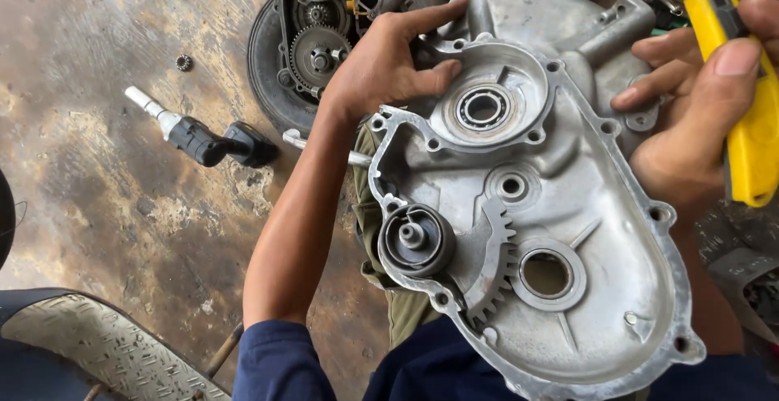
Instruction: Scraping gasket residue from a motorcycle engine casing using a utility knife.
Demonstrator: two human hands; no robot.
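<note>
A large grey aluminium engine cover point(600, 230) lies inner side up across my lap. It carries a ball bearing point(482, 109), a toothed sector gear point(497, 263) and a dark round hub point(415, 239). My left hand point(388, 64) grips the cover's upper left rim, thumb resting near the bearing seat. My right hand point(690, 117) is at the cover's right edge and holds a yellow-handled tool point(751, 125) upright; its working end is out of view.
Behind the cover stands an engine with exposed gears point(318, 52) and a black wheel. On the stained concrete floor lie a black and white socket tool point(203, 137) and a small bearing point(184, 62). A metal tread plate point(105, 344) is at bottom left.
</note>
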